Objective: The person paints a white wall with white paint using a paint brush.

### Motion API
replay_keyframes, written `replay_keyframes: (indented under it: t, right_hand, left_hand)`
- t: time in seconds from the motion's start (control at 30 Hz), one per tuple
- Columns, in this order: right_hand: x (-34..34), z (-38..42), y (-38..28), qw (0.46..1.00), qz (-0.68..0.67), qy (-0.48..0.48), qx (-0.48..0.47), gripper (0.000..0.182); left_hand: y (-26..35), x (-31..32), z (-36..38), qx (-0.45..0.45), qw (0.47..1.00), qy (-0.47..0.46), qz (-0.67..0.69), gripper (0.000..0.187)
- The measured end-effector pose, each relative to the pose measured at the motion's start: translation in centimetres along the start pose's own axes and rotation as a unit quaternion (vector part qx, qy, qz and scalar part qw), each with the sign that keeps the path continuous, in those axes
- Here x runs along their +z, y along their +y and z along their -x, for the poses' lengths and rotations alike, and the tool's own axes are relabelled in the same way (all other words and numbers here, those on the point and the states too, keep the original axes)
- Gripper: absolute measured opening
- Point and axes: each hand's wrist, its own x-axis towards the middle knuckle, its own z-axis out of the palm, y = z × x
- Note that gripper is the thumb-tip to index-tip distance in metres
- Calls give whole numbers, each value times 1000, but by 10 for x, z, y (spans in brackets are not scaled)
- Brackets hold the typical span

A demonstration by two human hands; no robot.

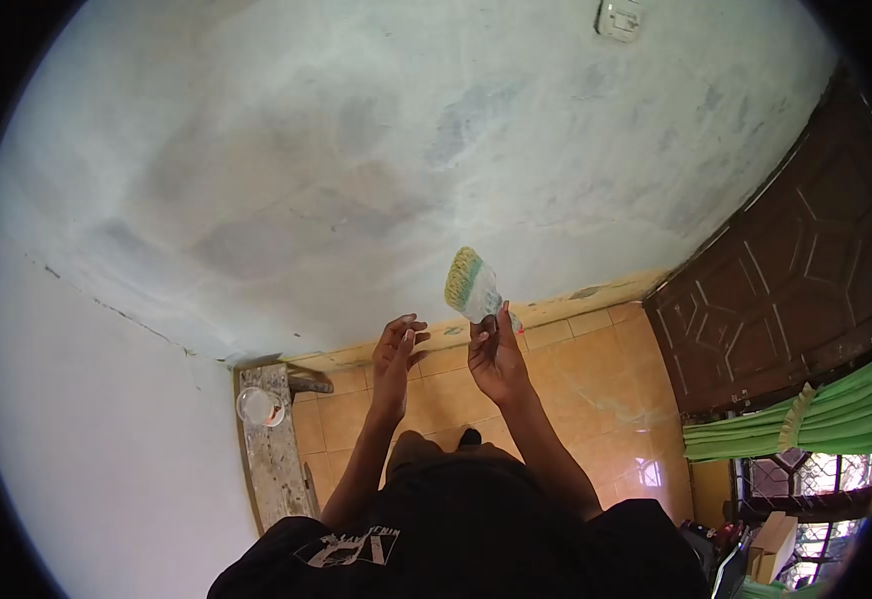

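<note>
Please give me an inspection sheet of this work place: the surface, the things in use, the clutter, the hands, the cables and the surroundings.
Surface: wall, patchy grey and whitish; tiled floor, orange-brown.
Things in use: paintbrush, bristles up and yellowish at the tips, held in front of the wall.
Clutter: plank along the left wall, carrying a round container.
Hands: right hand grips the brush handle; left hand is raised beside it, fingers bent, holding nothing.
Cables: nothing seen.
Surroundings: dark carved wooden door at right, green curtain below it, a switch plate high on the wall.
</note>
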Motion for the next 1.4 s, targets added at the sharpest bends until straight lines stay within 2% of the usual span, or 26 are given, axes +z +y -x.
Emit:
replay_keyframes:
  t: [0.17, 0.27, 0.37, 0.47, 0.73, 0.87, 0.97, 1.1, 1.3, 1.4]
  right_hand:
    - [-2, -21, -44, 999, -31, -2, -40, 20]
    - [-4, -37, -67, 996, -47, -47, -64, 19]
    - [-3, -52, -89, 995, -49, -25, -88, 20]
    - [8, -55, -111, 992, -36, 38, -119, 20]
    - [6, -75, -187, 983, -11, 70, -171, 28]
    - [4, -92, -242, 981, -20, 52, -185, 30]
    - [-5, -107, -305, 985, -46, -31, -165, 24]
    - [-3, -121, -388, 983, -15, -70, -171, 26]
    - [-8, -133, -485, 972, 124, -24, -200, 28]
    - [0, -148, -514, 967, 126, -2, -220, 25]
  left_hand:
    - [-9, 29, -31, -18, 1000, -16, -6, 33]
    - [-17, 39, -57, -27, 999, -26, -17, 34]
    - [-23, 54, -91, -29, 998, -44, -23, 34]
    - [-26, 80, -119, -33, 997, -65, -23, 34]
    - [-26, 152, -171, -35, 991, -122, -29, 32]
    - [-36, 179, -184, -16, 995, -94, -33, 33]
    - [-53, 204, -192, -4, 998, -58, -31, 35]
    - [-89, 262, -210, 8, 1000, -6, -7, 37]
    - [-112, 361, -227, 13, 1000, 2, 1, 35]
    - [-106, 393, -242, 23, 1000, -2, 0, 33]
